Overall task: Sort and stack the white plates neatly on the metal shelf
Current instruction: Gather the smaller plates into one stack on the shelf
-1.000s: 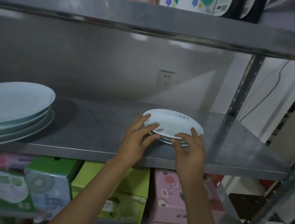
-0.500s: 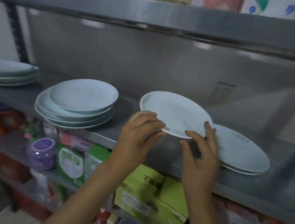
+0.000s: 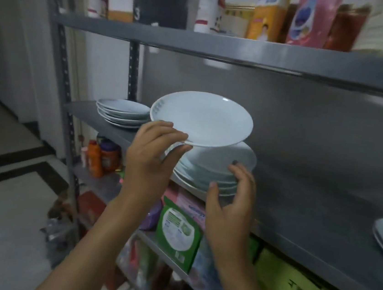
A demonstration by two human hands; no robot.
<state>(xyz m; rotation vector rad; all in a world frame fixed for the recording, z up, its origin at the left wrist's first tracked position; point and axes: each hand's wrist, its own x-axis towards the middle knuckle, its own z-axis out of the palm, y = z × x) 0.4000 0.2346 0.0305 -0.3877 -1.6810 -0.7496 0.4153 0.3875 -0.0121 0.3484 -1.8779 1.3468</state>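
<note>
Just two bare forearms coming up from the bottom, no sleeves showing anywhere. Left hand (image 3: 153, 157) and right hand (image 3: 231, 209) both bare too: no gloves, rings, watch or bands that I can spot. Nails look short and plain. The picture's a bit blurry, so finer detail is lost.

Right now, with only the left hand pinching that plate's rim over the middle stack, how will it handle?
The white plate looks rigid and glazed, so probably slippery and breakable. The left hand pinches one edge only, so it may tilt. The right hand is open beside the middle stack, ready to steady it.
</note>
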